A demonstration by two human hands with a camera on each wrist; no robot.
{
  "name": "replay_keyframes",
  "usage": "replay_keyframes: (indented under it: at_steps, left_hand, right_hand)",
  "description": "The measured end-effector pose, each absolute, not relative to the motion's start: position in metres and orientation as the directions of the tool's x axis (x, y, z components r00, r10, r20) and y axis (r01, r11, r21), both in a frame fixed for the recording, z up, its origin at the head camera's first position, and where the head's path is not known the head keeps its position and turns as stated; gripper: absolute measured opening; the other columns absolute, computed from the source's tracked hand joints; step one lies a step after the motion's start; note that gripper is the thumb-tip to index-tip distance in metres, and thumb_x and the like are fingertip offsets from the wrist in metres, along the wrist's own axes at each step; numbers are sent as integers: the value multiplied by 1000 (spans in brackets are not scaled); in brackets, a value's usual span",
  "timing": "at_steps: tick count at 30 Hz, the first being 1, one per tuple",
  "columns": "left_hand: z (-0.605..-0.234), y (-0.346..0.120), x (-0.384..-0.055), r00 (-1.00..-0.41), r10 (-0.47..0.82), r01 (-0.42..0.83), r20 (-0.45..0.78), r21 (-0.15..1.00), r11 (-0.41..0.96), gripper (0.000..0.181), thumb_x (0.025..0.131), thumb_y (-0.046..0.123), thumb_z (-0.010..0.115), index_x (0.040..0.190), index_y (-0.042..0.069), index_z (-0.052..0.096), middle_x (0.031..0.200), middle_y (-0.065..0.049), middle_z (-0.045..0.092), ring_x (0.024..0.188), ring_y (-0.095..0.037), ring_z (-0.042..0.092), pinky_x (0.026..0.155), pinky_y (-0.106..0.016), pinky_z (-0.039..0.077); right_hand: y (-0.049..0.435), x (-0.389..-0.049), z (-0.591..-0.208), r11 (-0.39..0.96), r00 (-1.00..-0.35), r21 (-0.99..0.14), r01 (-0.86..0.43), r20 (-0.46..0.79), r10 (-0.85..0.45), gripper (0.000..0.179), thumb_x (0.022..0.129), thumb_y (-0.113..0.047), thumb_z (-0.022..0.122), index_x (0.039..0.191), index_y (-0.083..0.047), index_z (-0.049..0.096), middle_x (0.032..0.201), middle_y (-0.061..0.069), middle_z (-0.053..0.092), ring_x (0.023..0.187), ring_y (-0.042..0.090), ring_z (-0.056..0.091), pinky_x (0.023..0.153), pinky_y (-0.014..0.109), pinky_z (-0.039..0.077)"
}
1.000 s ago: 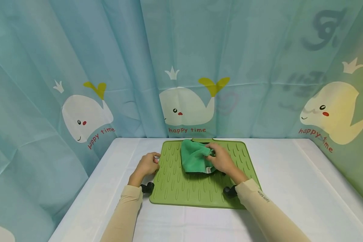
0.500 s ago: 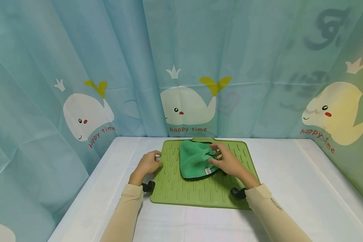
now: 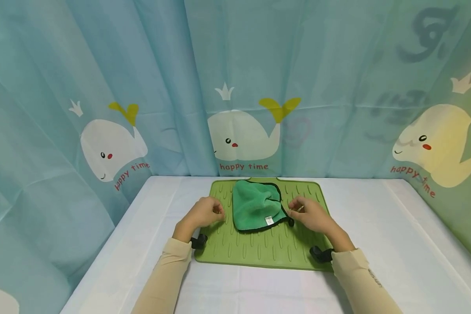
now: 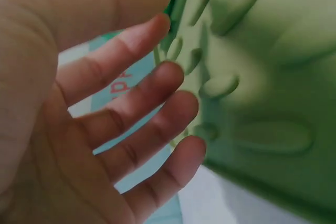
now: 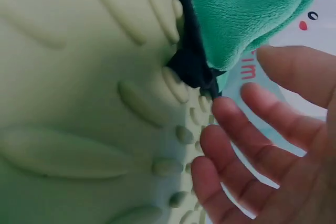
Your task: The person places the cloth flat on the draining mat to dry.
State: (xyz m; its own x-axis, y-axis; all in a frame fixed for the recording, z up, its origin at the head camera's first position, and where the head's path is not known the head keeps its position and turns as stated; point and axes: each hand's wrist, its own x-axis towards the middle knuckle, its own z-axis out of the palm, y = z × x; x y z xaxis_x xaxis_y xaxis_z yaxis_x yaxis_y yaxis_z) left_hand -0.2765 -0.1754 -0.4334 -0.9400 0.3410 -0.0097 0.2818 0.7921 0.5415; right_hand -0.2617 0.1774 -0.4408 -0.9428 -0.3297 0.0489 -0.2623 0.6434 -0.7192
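Observation:
A green plush cloth with black edging lies rumpled on a green ridged mat. Its white tag faces up, and a dark loop sits at its right corner. To the left of the cloth, my left hand hovers over the mat, holding nothing; the left wrist view shows its fingers loosely extended. My right hand is beside the cloth's right corner with relaxed fingers. Whether its fingertips touch the black edging, I cannot tell.
The mat lies on a white-covered table. Behind the table hangs a blue curtain printed with whales. Black wrist mounts stick out from below both hands.
My right hand has let go of the cloth and moved right and towards me. The cloth now lies flatter. My left hand has moved right from the mat's left edge, over the mat.

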Motion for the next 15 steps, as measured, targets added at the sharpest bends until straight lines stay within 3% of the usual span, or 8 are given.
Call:
replay_keyframes:
  at_steps: [5, 9, 15]
  left_hand:
    - [-433, -168, -272, -913, 399, 297, -81, 537, 790, 9, 85, 15, 84, 87, 15, 75, 86, 3, 69, 78, -12, 60, 76, -34, 53]
    - [-432, -161, -269, -890, 442, 323, -109, 534, 781, 21, 79, 19, 89, 93, 12, 74, 92, -2, 67, 82, -14, 57, 77, -35, 52]
    - [-434, -152, -269, -875, 470, 355, -112, 510, 784, 33, 74, 26, 93, 94, 11, 71, 88, -4, 64, 76, -15, 54, 70, -33, 49]
  right_hand:
    - [174, -262, -449, 701, -938, -667, -253, -8, -346, 21, 98, -15, 68, 113, 0, 65, 101, 11, 70, 89, 21, 65, 72, 35, 52]
    - [170, -261, -450, 739, -942, -626, -249, -23, -336, 20, 96, -15, 71, 109, 0, 66, 98, 9, 70, 86, 19, 65, 71, 36, 52]
    - [165, -257, -449, 784, -945, -567, -253, -27, -325, 15, 94, -14, 73, 101, -2, 68, 93, 9, 68, 82, 19, 62, 71, 38, 51]
